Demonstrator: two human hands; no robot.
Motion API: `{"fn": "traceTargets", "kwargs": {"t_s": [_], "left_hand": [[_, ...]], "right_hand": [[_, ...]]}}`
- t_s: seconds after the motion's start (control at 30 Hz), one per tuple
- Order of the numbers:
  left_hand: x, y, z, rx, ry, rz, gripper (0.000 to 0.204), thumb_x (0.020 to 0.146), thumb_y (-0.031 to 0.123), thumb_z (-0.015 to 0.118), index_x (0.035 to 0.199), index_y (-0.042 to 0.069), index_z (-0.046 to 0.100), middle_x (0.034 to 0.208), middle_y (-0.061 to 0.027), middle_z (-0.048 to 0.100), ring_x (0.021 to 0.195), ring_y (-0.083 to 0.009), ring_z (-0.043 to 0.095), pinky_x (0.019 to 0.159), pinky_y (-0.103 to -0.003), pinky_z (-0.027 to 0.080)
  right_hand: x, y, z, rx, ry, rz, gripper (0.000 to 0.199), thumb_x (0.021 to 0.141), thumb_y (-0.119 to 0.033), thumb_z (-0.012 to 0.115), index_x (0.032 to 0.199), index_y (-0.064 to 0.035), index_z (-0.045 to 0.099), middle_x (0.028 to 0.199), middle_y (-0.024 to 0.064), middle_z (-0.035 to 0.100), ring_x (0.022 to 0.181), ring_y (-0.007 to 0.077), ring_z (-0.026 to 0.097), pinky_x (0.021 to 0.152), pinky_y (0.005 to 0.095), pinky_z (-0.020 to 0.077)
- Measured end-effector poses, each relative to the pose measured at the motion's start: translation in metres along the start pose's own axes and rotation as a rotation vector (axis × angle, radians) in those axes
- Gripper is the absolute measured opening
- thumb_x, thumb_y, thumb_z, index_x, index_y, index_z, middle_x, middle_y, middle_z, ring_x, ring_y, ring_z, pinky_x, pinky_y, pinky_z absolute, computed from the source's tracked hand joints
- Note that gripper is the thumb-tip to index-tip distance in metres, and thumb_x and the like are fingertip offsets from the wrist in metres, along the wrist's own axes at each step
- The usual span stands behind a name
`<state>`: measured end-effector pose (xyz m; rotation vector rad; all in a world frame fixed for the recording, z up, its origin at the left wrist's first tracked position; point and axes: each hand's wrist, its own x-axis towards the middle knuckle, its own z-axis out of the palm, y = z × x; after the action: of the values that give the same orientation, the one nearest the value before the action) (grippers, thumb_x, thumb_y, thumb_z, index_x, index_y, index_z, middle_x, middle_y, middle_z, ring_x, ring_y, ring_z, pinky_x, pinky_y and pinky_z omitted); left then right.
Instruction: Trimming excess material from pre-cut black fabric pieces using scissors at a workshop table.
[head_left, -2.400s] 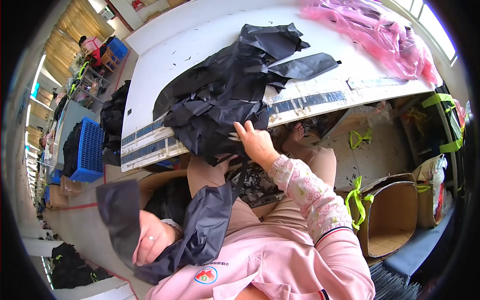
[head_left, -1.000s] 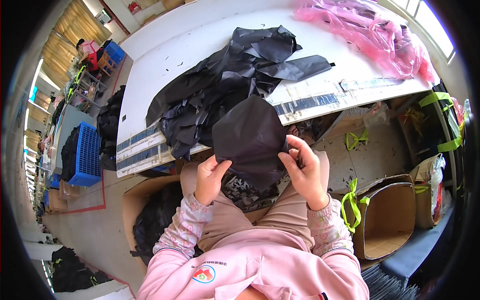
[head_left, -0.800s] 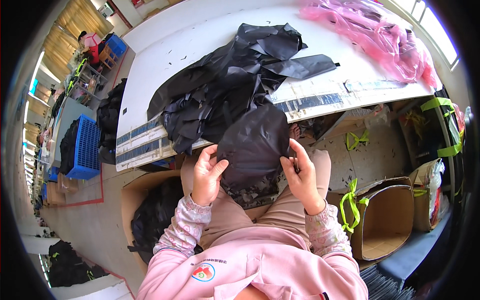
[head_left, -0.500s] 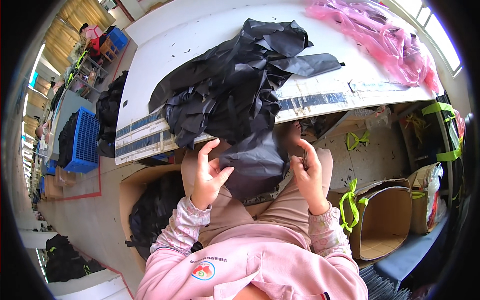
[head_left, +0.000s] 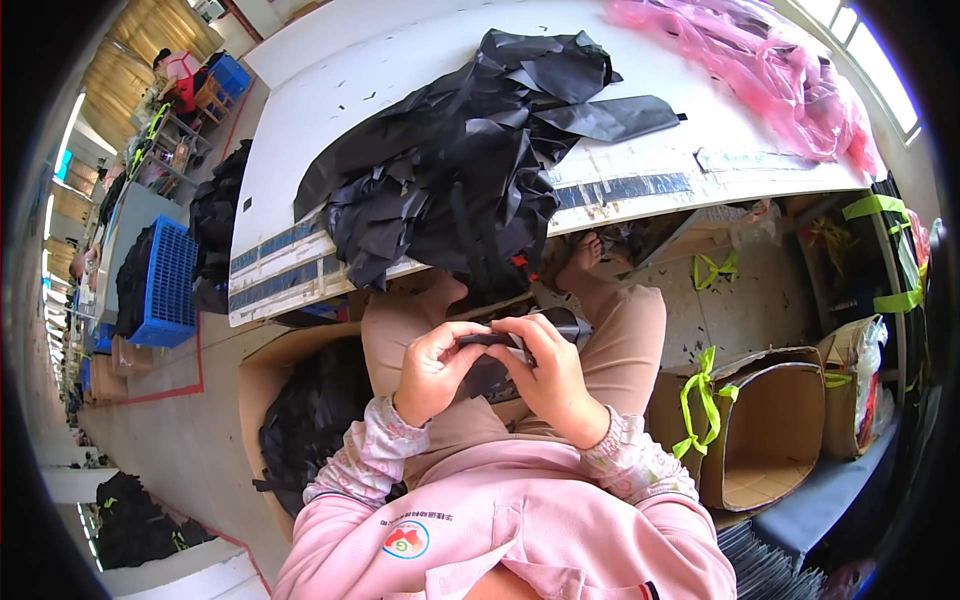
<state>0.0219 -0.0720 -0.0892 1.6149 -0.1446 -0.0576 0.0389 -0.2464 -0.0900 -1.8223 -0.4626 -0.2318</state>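
A black piece of cloth [head_left: 568, 323] is held above the lap, in front of the table [head_left: 300, 90]. Its long axis runs roughly left to right; a thin, folded edge points toward the left hand [head_left: 435, 372], and a wider, faintly shiny end shows past the right hand [head_left: 552, 378]. Both hands pinch it between thumb and fingers, fingertips nearly meeting. A crumpled black pile [head_left: 430, 200] hangs over the table's near edge.
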Motion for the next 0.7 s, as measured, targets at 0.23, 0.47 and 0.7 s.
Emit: {"fn": "traceTargets", "kwargs": {"t_s": [0.23, 0.47, 0.7], "left_hand": [[-0.003, -0.001, -0.002, 0.01, 0.01, -0.086, 0.018, 0.088, -0.002, 0.063, 0.106, -0.002, 0.063, 0.097, -0.0058, 0.065, 0.09, -0.0107, 0.061, 0.08, -0.023, 0.049], [0.005, -0.012, -0.004, -0.069, -0.023, 0.106, 0.016, 0.088, 0.007, 0.065, 0.1, -0.002, 0.065, 0.099, -0.0062, 0.063, 0.093, -0.0128, 0.057, 0.082, -0.027, 0.046], [-0.005, -0.023, 0.014, -0.749, -0.013, -0.233, 0.022, 0.09, 0.01, 0.063, 0.109, 0.003, 0.053, 0.093, -0.0016, 0.061, 0.085, -0.0077, 0.058, 0.078, -0.021, 0.047]], "right_hand": [[-0.002, 0.006, -0.008, -0.016, -0.059, 0.039, 0.017, 0.078, -0.004, 0.072, 0.09, -0.0003, 0.061, 0.077, 0.0114, 0.058, 0.064, 0.024, 0.058, 0.056, 0.0301, 0.0455], [0.0, 0.011, -0.02, 0.117, -0.144, 0.046, 0.016, 0.076, 0.0, 0.072, 0.085, 0.0006, 0.059, 0.074, 0.0104, 0.056, 0.063, 0.0241, 0.055, 0.057, 0.031, 0.0426], [-0.004, 0.01, -0.019, 0.179, -0.147, 0.033, 0.013, 0.077, 0.001, 0.07, 0.082, 0.0008, 0.059, 0.072, 0.0099, 0.055, 0.063, 0.0239, 0.054, 0.057, 0.031, 0.042]]}}
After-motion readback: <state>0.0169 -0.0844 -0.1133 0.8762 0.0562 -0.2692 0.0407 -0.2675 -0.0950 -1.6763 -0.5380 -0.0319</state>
